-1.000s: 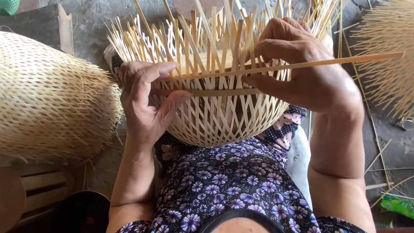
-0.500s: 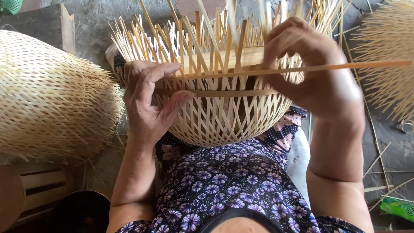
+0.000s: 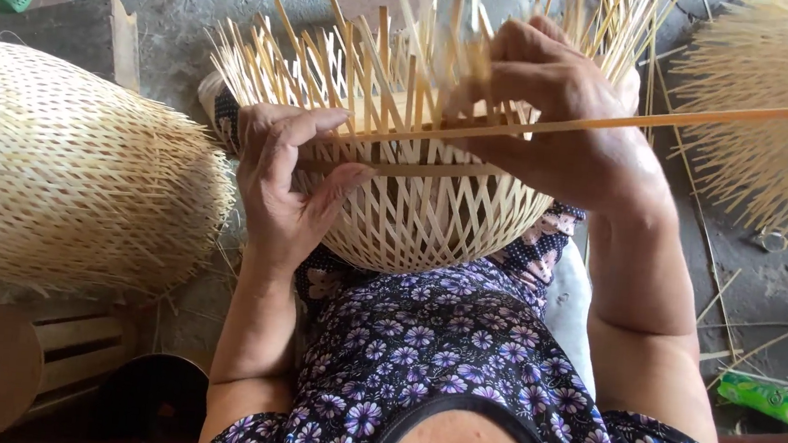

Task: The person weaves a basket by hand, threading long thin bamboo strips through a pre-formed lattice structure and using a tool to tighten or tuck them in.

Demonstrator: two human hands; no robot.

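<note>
Your right hand (image 3: 555, 122) climbs a little higher on the rim of the half-woven bamboo basket (image 3: 413, 218) than it sat 1 second ago, and the long bamboo strip (image 3: 612, 124) running out to the right tilts up slightly with it. Your fingers are curled closed around that strip and a clutch of upright stakes (image 3: 369, 67), pinching them together. Your left hand (image 3: 288, 184) barely shifts: palm against the basket wall, thumb pressed along the horizontal band, fingers spread and only loosely bent, bracing and not gripping. The basket rests in your lap against the flowered dress (image 3: 440, 349), mouth away from you. To my eye, the strip is working in along the rim, 1 more row going round.

What you can't read here: your right fingertips are buried among the stakes, so exactly where the strip threads is hidden. The finished basket (image 3: 66, 169) at left and the bundle of splints (image 3: 783, 113) at right are both cut off by the frame.
</note>
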